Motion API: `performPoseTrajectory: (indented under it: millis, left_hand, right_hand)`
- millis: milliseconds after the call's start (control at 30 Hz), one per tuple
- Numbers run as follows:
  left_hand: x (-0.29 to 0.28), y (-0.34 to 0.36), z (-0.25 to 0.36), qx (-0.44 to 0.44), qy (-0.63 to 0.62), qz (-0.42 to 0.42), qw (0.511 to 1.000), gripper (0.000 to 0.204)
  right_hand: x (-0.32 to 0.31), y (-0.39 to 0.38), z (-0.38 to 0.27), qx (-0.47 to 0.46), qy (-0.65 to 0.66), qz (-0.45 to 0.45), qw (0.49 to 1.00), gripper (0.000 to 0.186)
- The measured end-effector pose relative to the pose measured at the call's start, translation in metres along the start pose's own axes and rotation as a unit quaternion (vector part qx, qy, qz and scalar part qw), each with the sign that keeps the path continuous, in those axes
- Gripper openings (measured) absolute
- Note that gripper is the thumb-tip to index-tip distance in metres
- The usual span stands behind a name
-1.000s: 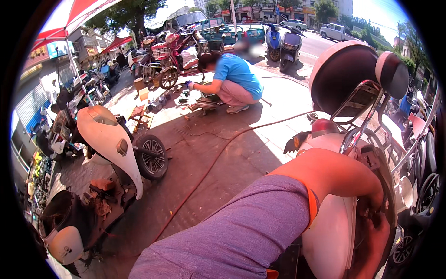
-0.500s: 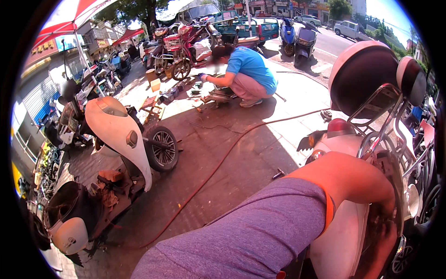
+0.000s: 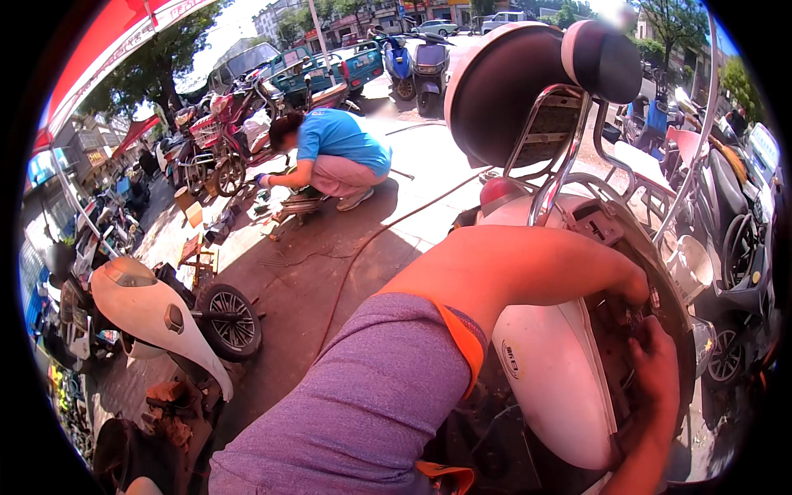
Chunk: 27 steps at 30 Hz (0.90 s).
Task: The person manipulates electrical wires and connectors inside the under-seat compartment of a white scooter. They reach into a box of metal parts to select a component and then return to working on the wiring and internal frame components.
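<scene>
A white scooter (image 3: 549, 371) stands on my right, its seat (image 3: 507, 91) tipped up with a chrome backrest frame. Both hands are inside the dark open compartment (image 3: 606, 346) under that seat. Coming across from the left, my left hand (image 3: 629, 285) bends downward with curled fingers, mostly hidden by its own back. Just below it, my right hand (image 3: 656, 351) reaches up from the lower edge, its fingers drawn together. Small metallic or wire-like bits show between the two hands, too small to name. A red tail light (image 3: 499, 191) sits behind the compartment.
A partly dismantled cream scooter (image 3: 148, 309) lies at left, near a wheel (image 3: 231, 322). A person in a blue shirt (image 3: 338, 144) squats over parts on the pavement. A red hose (image 3: 355, 256) crosses the ground. A white bucket (image 3: 686, 266) and parked scooters (image 3: 734, 239) are at right.
My view has turned to the right, so the scene has slid left. Both hands remain in the compartment; the fingers show more plainly, and the right hand's are drawn together close to the left.
</scene>
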<state>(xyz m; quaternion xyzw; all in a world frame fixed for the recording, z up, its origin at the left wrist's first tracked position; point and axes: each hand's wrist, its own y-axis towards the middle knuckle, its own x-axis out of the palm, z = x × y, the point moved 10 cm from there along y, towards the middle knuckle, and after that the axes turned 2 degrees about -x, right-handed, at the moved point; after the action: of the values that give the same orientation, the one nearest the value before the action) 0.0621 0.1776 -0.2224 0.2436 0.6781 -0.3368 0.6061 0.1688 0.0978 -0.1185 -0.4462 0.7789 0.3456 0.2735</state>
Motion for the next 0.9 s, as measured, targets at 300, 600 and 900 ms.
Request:
performPoseTrajectory:
  millis: [300, 600, 900]
  left_hand:
    - [-0.029, -0.045, 0.022, -0.454, -0.635, 0.118, 0.614, 0.012]
    - [-0.037, -0.066, 0.026, -0.489, -0.656, 0.149, 0.555, 0.014]
    - [-0.033, -0.066, 0.029, -0.465, -0.676, 0.132, 0.556, 0.013]
  right_hand:
    - [-0.009, -0.005, 0.051, 0.111, -0.057, 0.033, 0.992, 0.022]
    - [-0.017, -0.004, 0.054, 0.171, -0.047, 0.029, 0.984, 0.033]
    - [-0.010, -0.005, 0.051, 0.156, -0.059, 0.057, 0.984, 0.026]
